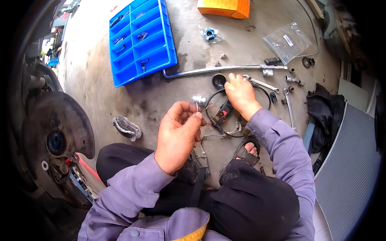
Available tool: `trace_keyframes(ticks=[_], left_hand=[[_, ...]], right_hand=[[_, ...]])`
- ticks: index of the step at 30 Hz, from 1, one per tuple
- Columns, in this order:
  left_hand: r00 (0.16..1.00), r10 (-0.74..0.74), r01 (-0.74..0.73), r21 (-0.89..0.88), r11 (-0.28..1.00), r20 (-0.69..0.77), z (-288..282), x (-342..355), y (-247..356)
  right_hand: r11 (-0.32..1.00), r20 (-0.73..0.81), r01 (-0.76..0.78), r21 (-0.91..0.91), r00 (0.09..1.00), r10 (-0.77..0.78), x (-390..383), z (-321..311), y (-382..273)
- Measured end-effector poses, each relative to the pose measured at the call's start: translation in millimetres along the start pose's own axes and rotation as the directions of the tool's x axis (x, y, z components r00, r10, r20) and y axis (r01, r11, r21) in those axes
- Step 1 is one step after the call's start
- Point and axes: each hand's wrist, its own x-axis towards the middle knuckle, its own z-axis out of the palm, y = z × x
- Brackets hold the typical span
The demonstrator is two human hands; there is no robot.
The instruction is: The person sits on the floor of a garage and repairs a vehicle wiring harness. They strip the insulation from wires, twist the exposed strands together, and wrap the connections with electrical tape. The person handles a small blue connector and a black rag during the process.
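Note:
My left hand (179,127) is raised over the floor, thumb and forefinger pinched on a small thin piece (197,107), pale and slightly curved. A shiny metal cylinder (199,99) shows just beyond its fingertips; whether the two touch is unclear. My right hand (240,94) reaches down with curled fingers beside the near end of a combination wrench (265,84). What those fingers hold, if anything, is hidden. Under and around this hand lies a looped black cable (270,98) with a black and red tool (221,114). A round black cup (219,80) sits close to its fingers.
A blue compartment tray (173,60) holds small parts at the far left. A long breaker bar (193,73), sockets (292,79), another wrench (288,108), a plastic bag (287,40) and an orange box (225,8) lie around. A brake disc assembly (76,120) stands left, a finned panel (350,160) right.

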Motion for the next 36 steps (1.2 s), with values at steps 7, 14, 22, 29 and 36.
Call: trace_keyframes(ticks=[7, 14, 22, 29, 36], left_hand=[[0.996, 0.058, -0.053, -0.08, 0.995, 0.066, -21.0, -12.3, 37.7], [0.911, 0.071, 0.008, -0.187, 0.982, 0.407, 5.1, -29.1, 28.0], [0.926, 0.031, 0.133, -0.402, 0.906, 0.377, 29.3, -56.3, 31.7], [0.937, 0.08, 0.097, -0.474, 0.875, 0.339, 29.5, -68.1, 47.8], [0.948, 0.139, 0.016, -0.478, 0.878, 0.287, 27.3, -69.1, 53.9]], right_hand=[[0.85, -0.038, 0.15, 0.505, 0.988, -0.151, -18.3, -143.9, -18.2], [0.764, -0.046, 0.234, 0.601, 0.965, -0.26, -33.8, -241.2, -34.0], [0.76, 0.044, 0.014, 0.65, 0.997, -0.057, -59.9, -272.5, -35.6], [0.895, -0.059, 0.244, 0.373, 0.969, -0.24, -58.9, -314.4, -59.4], [0.864, -0.093, 0.422, 0.274, 0.906, -0.413, -55.3, -331.5, -76.5]])
